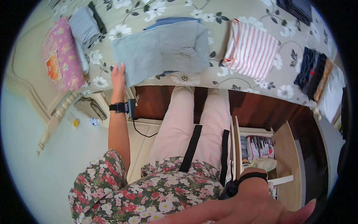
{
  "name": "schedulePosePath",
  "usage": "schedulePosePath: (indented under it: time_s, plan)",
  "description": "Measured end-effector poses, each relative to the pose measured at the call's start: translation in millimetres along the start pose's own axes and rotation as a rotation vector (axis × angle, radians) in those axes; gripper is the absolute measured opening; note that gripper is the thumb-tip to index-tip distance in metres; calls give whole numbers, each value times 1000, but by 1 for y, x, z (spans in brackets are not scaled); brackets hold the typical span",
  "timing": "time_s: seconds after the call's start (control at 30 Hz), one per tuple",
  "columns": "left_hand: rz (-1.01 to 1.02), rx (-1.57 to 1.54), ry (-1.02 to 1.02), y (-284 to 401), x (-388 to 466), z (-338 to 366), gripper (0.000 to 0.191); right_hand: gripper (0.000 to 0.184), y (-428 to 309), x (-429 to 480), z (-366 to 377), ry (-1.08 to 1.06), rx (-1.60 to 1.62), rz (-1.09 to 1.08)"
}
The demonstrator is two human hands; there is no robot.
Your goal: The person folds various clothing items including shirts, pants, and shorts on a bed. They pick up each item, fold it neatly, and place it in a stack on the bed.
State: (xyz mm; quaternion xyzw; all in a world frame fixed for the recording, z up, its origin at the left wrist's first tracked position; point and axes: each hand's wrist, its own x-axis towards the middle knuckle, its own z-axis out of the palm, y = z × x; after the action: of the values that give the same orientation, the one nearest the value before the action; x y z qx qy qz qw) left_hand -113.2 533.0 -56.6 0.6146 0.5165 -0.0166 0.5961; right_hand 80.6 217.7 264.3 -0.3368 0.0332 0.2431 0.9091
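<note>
A light blue-grey garment point(145, 53), partly folded, lies on the flowered bedspread point(184, 78) before me, over a darker blue cloth point(176, 20). At the garment's left edge is my left hand point(118, 75), fingers upward; whether it grips the fabric I cannot tell. My right hand point(246, 208) is raised close to the camera at the bottom, fingers spread, holding nothing. To the right of the garment lies a folded pink-and-white striped cloth point(251, 49).
Folded grey clothes point(85, 26) and a pink floral bundle point(63, 56) lie at left. Rolled clothes point(310, 72) are at the right edge. An open drawer point(237, 145) with packages stands below right, beside a wooden door panel point(288, 156). A carved bedpost point(56, 120) is left.
</note>
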Motion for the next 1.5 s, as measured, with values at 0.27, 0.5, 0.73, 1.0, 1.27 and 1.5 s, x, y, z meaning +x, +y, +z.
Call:
schedulePosePath:
  time_s: [0.27, 0.5, 0.73, 1.0, 1.27, 1.5]
  plan:
    - [58, 94, 56, -9, 8, 5, 33, 63, 9, -9, -23, 13, -58, -91]
    - [88, 103, 51, -20, 6, 8, 33, 51, 13, -7, -50, 7, -153, -144]
    - [106, 217, 167, -31, 23, 5, 33, 40, 6, -19, -50, -33, -290, -242]
    - [712, 875, 195, -6, 13, 78, 60, 27, 3, -36, -49, -68, -408, -333]
    - [522, 784, 150, -18, 18, 150, 59, 31, 11, -26, -77, -119, -608, -371]
    - [434, 683, 101, -9, 15, 123, 72, 22, 36, -13, -57, 145, -877, -390]
